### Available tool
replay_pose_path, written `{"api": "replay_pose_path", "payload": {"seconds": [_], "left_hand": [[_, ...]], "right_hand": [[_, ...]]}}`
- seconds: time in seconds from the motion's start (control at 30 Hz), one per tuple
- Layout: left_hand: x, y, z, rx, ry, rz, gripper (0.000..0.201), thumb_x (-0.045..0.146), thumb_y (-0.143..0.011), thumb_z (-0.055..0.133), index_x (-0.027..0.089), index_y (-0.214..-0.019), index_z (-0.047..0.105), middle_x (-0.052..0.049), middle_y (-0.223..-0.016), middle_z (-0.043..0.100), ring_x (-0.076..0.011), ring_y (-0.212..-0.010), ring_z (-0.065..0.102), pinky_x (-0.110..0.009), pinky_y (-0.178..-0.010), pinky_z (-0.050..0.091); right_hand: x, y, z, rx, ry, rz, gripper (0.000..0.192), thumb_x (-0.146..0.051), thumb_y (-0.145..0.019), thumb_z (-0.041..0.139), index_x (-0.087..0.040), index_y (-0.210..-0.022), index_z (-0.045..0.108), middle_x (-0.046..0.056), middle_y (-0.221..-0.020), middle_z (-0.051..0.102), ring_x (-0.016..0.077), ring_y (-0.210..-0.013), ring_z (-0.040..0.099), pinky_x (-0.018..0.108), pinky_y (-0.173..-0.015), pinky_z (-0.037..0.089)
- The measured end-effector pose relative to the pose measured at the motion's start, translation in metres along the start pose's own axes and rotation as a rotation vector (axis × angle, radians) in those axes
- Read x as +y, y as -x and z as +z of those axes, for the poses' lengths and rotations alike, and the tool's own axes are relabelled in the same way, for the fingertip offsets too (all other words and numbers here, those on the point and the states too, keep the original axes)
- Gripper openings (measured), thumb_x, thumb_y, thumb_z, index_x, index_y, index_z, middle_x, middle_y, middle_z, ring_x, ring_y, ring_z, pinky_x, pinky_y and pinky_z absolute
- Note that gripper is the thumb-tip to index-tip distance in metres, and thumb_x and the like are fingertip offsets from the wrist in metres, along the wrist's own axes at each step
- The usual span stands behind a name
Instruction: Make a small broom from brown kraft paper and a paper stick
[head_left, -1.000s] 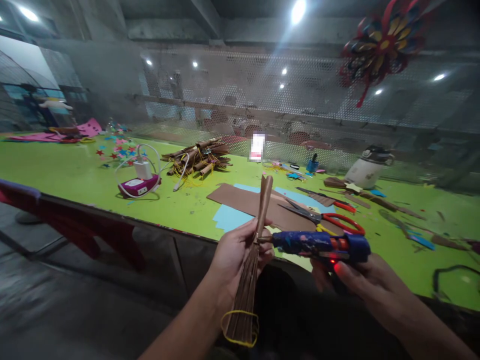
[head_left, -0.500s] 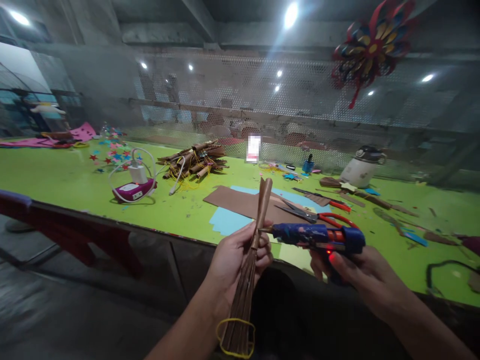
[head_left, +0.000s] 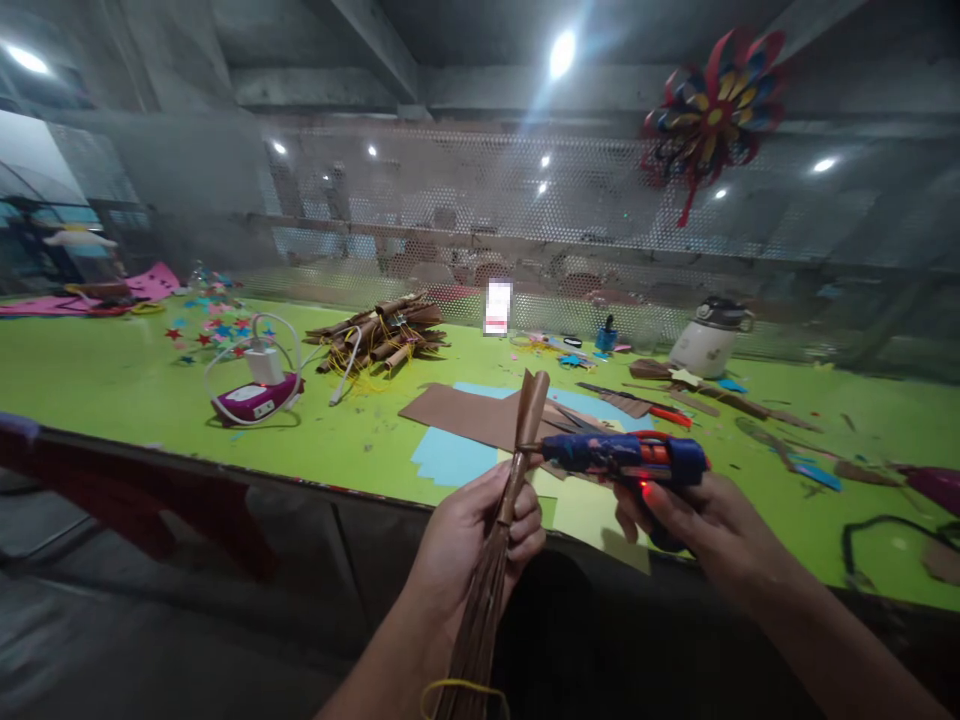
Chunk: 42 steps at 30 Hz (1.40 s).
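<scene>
Brown ridged paper bundle (head_left: 513,492) with a smooth tube top is slanting through the lower middle of the head view, its foot running off the bottom edge. The bare left hand (head_left: 466,528) is closing its curled fingers round the tube just below the flared mouth, seemingly to steady it and leave the upper side exposed. A thin yellow loop (head_left: 451,684) is circling the bundle near the bottom edge, presumably keeping the folds gathered.

Right of centre, the bare right hand (head_left: 701,515) is wrapping round the grip of a dark-blue glue gun with a red insert (head_left: 624,455). The gun is lying nearly level, apparently so that its metal nozzle (head_left: 531,447) meets the tube from the side; whether the tip is touching cannot be told, nor whether the trigger is pressed. The hands are staying apart, joined only through tool and paper.

Behind them, a flat brown paper sheet (head_left: 450,410) is covering part of some light-blue paper (head_left: 454,455) on the lime-green tabletop (head_left: 360,430). At centre left, a heap of brown paper rolls with yellow strings (head_left: 386,335) is sitting beyond the working space, probably to leave room in front.
</scene>
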<state>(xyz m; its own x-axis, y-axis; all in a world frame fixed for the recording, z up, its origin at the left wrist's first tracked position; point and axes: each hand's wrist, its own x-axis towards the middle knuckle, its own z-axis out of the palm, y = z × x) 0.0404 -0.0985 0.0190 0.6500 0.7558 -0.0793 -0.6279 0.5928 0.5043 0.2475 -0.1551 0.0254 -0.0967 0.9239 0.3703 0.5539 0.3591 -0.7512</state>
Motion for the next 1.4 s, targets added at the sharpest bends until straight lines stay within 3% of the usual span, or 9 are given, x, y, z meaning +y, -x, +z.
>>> {"api": "replay_pose_path", "payload": {"seconds": [0.23,0.5,0.7,0.97,1.27,1.4], "left_hand": [[-0.002,0.001,-0.002,-0.001,0.000,0.001,0.013,0.015,-0.087,0.044,0.011,-0.079,0.054,0.004,-0.056,0.027,-0.0048,-0.045,0.026,-0.014,-0.040,0.019],[-0.003,0.007,0.005,-0.001,-0.015,0.017,0.017,0.015,-0.088,0.042,0.009,-0.093,0.057,0.003,-0.059,0.031,-0.0043,-0.046,0.027,-0.013,-0.041,0.019],[-0.004,0.004,-0.004,-0.009,-0.035,-0.016,0.019,0.015,-0.088,0.041,0.008,-0.085,0.059,0.004,-0.057,0.030,-0.0045,-0.045,0.027,-0.014,-0.040,0.020],[-0.006,0.010,0.007,0.019,-0.070,0.003,0.021,0.016,-0.086,0.047,0.008,-0.100,0.059,0.003,-0.059,0.033,-0.0042,-0.046,0.026,-0.013,-0.040,0.020],[-0.008,0.006,0.002,0.010,-0.051,-0.001,0.017,0.015,-0.087,0.044,0.009,-0.085,0.060,0.003,-0.056,0.033,-0.0040,-0.045,0.028,-0.013,-0.041,0.020],[-0.008,0.009,0.005,0.013,-0.066,0.010,0.021,0.016,-0.088,0.043,0.007,-0.094,0.062,0.003,-0.058,0.034,-0.0036,-0.046,0.027,-0.013,-0.040,0.019]], "right_hand": [[-0.008,0.008,0.002,-0.017,-0.042,0.010,0.043,-0.048,-0.090,0.043,-0.017,-0.064,0.058,0.004,-0.065,0.055,0.0154,-0.061,0.049,0.027,-0.054,0.040],[0.017,0.002,-0.006,0.031,-0.121,-0.003,0.040,-0.045,-0.091,0.043,-0.015,-0.072,0.061,0.003,-0.066,0.051,0.0148,-0.060,0.048,0.027,-0.054,0.039],[0.012,0.015,-0.004,-0.068,-0.102,-0.017,0.039,-0.045,-0.091,0.043,-0.016,-0.070,0.059,0.005,-0.068,0.056,0.0165,-0.065,0.052,0.027,-0.057,0.042],[0.005,0.002,-0.012,0.057,0.006,-0.036,0.044,-0.049,-0.090,0.043,-0.016,-0.065,0.059,0.004,-0.063,0.055,0.0140,-0.057,0.048,0.026,-0.051,0.038],[0.004,0.016,-0.002,0.005,0.001,-0.024,0.040,-0.048,-0.089,0.045,-0.017,-0.071,0.062,0.004,-0.068,0.058,0.0169,-0.064,0.054,0.027,-0.056,0.041],[0.007,0.007,-0.006,0.063,0.012,-0.044,0.042,-0.050,-0.088,0.046,-0.016,-0.067,0.061,0.003,-0.066,0.057,0.0150,-0.060,0.051,0.026,-0.054,0.039]]}}
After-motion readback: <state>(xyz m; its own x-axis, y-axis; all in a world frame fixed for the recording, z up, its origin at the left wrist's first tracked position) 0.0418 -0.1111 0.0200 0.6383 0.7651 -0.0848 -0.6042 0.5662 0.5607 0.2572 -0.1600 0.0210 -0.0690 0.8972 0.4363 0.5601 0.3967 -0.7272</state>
